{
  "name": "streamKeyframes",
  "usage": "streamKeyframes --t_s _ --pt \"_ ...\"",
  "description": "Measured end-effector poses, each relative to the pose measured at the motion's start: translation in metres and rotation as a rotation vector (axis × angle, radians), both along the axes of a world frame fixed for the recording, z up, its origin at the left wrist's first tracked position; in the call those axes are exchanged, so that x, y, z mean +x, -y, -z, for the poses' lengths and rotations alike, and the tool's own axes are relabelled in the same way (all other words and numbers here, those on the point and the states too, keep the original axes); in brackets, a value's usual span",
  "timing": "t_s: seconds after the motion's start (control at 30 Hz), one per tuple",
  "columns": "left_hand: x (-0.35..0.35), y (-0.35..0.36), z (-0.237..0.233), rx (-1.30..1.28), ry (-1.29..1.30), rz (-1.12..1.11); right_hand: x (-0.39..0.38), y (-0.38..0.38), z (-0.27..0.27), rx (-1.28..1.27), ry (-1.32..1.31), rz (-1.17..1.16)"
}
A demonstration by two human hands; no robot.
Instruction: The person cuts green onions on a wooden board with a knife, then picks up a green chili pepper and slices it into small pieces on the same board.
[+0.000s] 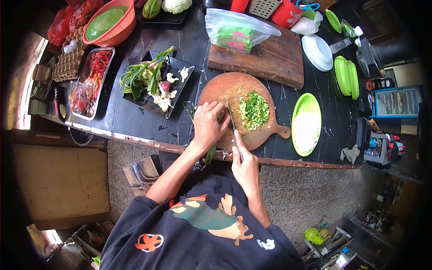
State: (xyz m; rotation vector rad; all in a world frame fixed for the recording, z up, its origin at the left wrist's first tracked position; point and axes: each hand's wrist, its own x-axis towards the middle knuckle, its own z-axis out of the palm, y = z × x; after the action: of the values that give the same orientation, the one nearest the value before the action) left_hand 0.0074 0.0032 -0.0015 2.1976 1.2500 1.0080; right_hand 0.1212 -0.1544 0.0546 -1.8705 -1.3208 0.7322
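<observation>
My left hand (pixel 209 123) is closed over spring onions on a round wooden cutting board (pixel 216 85); their green leaves (pixel 210 154) hang over the table edge below it. The fingers hide most of the stalks. In my right hand (pixel 245 166) is a knife (pixel 230 110), its thin blade standing close beside the left fingertips. To the right of the blade lies a heap of chopped spring onion (pixel 254 110) on the board.
Right of the board stands a green oval plate (pixel 295 121) with white contents. A thick wooden block (pixel 261 63) bears a plastic bag (pixel 238 33). On the left are a black plate (pixel 180 90) of vegetables and a metal tray (pixel 110 58) with red chillies.
</observation>
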Motion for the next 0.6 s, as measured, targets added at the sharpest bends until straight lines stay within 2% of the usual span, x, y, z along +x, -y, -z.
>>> streamKeyframes --t_s 0.23,0.3,0.33,0.43,0.5,0.57,0.6 --pt "-0.002 0.000 0.004 -0.024 -0.014 0.012 0.003 -0.049 0.009 -0.056 -0.057 -0.004" --pt "-0.001 0.000 0.005 0.001 0.013 0.011 0.005 -0.063 0.022 0.090 -0.011 -0.023" --pt "-0.001 -0.001 0.004 -0.015 0.021 0.012 0.005 -0.062 0.021 -0.006 -0.017 -0.024" --pt "-0.002 -0.003 0.000 -0.026 0.031 0.015 -0.005 -0.050 0.013 0.000 0.036 -0.012" --pt "-0.001 -0.002 0.002 -0.088 0.083 -0.014 -0.007 -0.034 0.003 -0.082 0.008 -0.011" --pt "-0.002 -0.003 0.000 -0.110 0.089 -0.009 -0.014 -0.015 0.001 -0.158 0.093 -0.007" --pt "-0.003 -0.002 0.000 -0.118 0.063 -0.004 -0.017 -0.006 0.002 -0.117 0.088 0.004"
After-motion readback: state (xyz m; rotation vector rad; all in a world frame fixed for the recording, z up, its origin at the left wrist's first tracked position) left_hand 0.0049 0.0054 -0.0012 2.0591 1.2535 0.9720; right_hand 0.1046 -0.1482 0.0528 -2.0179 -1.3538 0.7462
